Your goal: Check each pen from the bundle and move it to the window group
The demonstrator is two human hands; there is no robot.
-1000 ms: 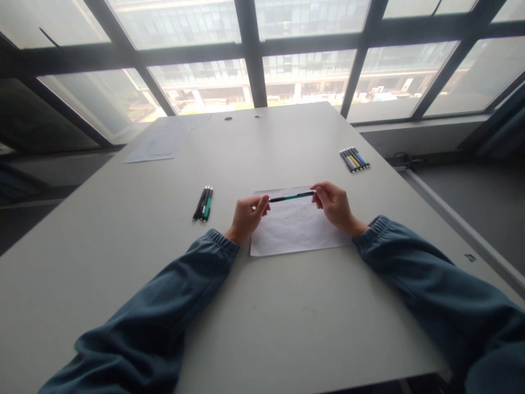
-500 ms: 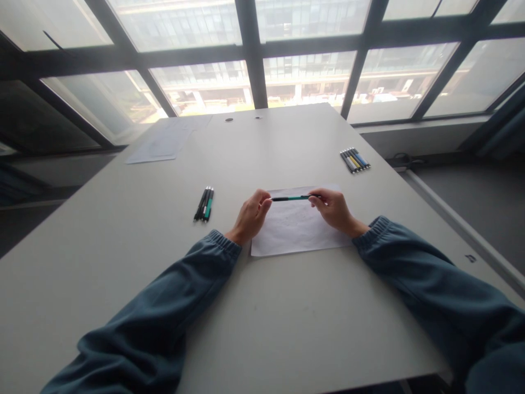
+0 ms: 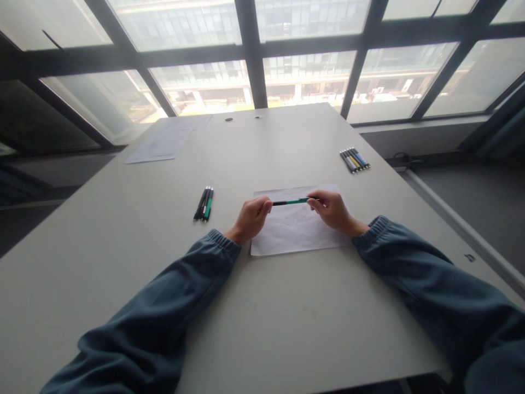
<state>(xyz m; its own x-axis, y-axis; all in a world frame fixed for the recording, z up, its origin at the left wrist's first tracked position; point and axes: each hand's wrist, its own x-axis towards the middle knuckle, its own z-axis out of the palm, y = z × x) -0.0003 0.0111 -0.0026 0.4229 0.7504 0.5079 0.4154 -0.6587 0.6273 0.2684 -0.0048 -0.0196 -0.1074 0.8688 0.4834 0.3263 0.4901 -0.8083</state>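
Observation:
A green and black pen (image 3: 292,202) lies level between both hands, just above a white sheet of paper (image 3: 297,232). My left hand (image 3: 250,218) pinches the pen's left end with curled fingers. My right hand (image 3: 334,209) grips its right end. Both wrists rest low over the sheet on the grey table (image 3: 262,323).
Three dark pens (image 3: 204,203), one green, lie side by side left of the hands. Several coloured pens (image 3: 355,159) lie in a row at the table's right edge. More paper (image 3: 158,145) sits at the far left. Windows rise behind the table.
Both hands have drawn slightly closer together and sunk a little toward the sheet, the pen still held level between them.

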